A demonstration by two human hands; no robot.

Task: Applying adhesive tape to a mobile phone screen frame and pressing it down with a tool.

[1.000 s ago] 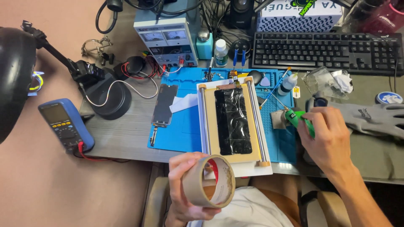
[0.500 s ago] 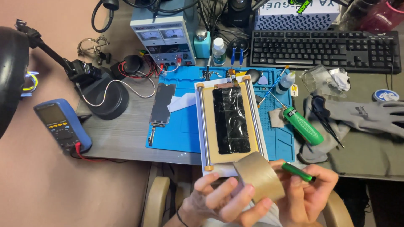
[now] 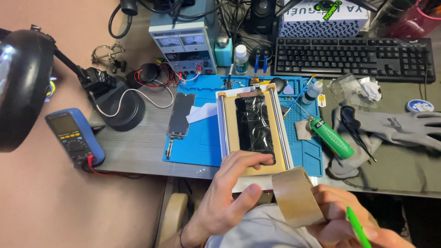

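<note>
Left hand point(image 3: 232, 193) rose; one tape roll point(image 3: 296, 197).

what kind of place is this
Most likely an electronics or phone repair bench: a bench power supply, a handheld multimeter, and a blue work mat with a black phone screen clamped on a plate.

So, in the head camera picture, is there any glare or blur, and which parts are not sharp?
Head view: glare streaks lie on the glossy black phone screen; the left hand and the roll of brown tape at the bottom edge look soft, the green tool most blurred; the keyboard and the desk stay sharp; the lamp head is dark at the left edge.
</note>
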